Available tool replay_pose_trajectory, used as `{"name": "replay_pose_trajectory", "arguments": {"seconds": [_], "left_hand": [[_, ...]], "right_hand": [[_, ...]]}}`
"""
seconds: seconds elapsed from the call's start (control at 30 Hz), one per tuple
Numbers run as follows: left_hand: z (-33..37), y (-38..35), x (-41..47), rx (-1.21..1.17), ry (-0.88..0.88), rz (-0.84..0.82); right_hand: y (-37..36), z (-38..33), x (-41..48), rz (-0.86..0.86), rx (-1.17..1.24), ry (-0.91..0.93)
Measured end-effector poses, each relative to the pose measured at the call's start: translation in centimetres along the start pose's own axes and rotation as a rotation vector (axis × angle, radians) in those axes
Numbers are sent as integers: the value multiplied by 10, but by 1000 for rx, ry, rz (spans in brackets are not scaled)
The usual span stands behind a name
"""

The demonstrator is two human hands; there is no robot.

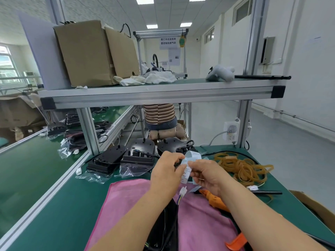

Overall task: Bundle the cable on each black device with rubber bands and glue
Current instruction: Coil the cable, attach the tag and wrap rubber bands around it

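Both my hands meet above the pink cloth (126, 200). My left hand (165, 171) and my right hand (206, 176) pinch a pale blue-and-white label strip (187, 165) between their fingertips, around a black cable. A white connector (183, 192) with coloured wires hangs just below the hands. A black device (164, 227) lies on the cloth under my forearms, mostly hidden. Three more black devices (139, 151) sit at the back of the green bench. A pile of tan rubber bands (243, 167) lies to the right.
An orange glue gun (214, 199) rests on the cloth under my right wrist. Clear plastic bags (130, 170) lie in front of the devices. An aluminium shelf (159, 95) with cardboard boxes spans overhead. A conveyor (30, 171) runs along the left. A person sits beyond the bench.
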State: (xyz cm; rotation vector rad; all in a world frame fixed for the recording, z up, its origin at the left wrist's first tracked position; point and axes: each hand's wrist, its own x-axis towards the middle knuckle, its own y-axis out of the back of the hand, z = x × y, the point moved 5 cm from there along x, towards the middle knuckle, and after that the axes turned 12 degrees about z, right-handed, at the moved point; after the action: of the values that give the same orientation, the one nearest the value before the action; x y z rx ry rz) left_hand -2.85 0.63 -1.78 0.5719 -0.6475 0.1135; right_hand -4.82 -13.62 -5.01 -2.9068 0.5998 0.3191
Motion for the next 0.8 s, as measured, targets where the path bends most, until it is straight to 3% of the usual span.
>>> {"name": "replay_pose_trajectory", "arguments": {"seconds": [0.37, 0.6, 0.8], "left_hand": [[4, -2, 0, 84, -109, -1], [4, 0, -2, 96, -119, -12], [16, 1, -11, 153, -285, 75]], "right_hand": [[-5, 8, -3, 38, 95, -145], [-6, 6, -3, 41, 73, -122], [-7, 14, -1, 56, 124, -245]]}}
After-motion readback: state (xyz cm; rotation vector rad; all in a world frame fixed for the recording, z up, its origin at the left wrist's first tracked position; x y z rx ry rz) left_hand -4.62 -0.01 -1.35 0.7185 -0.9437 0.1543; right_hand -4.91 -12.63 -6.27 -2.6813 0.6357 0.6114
